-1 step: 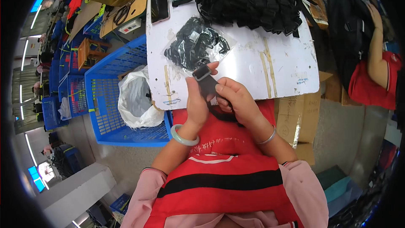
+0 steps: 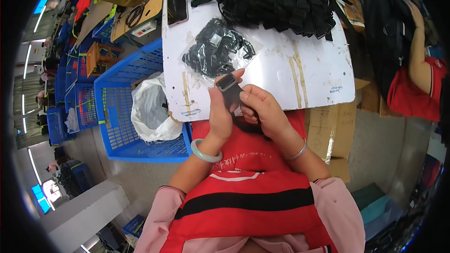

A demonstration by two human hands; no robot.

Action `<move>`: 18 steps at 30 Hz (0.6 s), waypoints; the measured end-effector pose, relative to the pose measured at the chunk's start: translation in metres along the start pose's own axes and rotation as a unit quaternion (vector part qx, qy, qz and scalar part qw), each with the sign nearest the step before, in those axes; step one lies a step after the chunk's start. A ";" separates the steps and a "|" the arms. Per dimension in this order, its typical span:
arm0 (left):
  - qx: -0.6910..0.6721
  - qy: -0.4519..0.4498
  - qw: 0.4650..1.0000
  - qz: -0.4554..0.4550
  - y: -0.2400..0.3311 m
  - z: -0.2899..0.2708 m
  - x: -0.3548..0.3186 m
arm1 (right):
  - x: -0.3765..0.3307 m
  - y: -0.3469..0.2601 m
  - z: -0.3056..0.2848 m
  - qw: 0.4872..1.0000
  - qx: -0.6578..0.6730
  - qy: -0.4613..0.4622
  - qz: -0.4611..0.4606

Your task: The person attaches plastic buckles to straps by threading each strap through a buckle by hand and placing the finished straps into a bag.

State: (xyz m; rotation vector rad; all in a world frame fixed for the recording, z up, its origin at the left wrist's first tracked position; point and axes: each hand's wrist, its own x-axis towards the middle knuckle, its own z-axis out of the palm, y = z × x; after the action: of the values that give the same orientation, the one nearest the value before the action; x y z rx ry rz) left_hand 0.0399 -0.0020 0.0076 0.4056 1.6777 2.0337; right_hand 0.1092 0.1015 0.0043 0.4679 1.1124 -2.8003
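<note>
Over the table's near edge, my left hand (image 2: 220,112) holds a black plastic buckle (image 2: 227,83) threaded on a black webbing strap (image 2: 231,97). The buckle lies by its fingertips, tilted. My right hand (image 2: 265,110) pinches the strap just below the buckle, thumb on top. From between the hands the strap drops in a dark loop in front of my red apron (image 2: 243,154). A clear plastic bag of black buckles (image 2: 215,49) lies on the white table (image 2: 276,75) just beyond my left hand.
A heap of black straps (image 2: 281,2) covers the table's far side, near a phone (image 2: 177,7). On the left stands a blue crate (image 2: 112,107) with a white sack (image 2: 147,124). A cardboard box (image 2: 328,136) stands at right, below a co-worker's arm (image 2: 417,61).
The buckle has tipped slightly and shifted a little to the right in my left hand's fingers. My right hand stays nearly in place on the strap.
</note>
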 end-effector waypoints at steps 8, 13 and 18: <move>0.267 -0.090 0.942 0.182 0.002 -0.013 0.009 | 0.005 -0.007 0.001 0.984 0.006 0.118 -0.137; 0.344 -0.162 0.908 0.175 0.006 -0.032 0.021 | 0.011 -0.023 -0.022 0.977 -0.183 0.034 -0.101; 0.293 -0.164 0.939 0.069 0.020 -0.043 0.023 | 0.015 -0.044 -0.054 0.980 -0.026 -0.024 -0.197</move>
State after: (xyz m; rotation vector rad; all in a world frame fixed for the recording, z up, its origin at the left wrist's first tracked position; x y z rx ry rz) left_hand -0.0043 -0.0288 0.0170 1.0242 2.0464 1.4035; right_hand 0.0997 0.1710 -0.0085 0.1874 1.4009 -3.0789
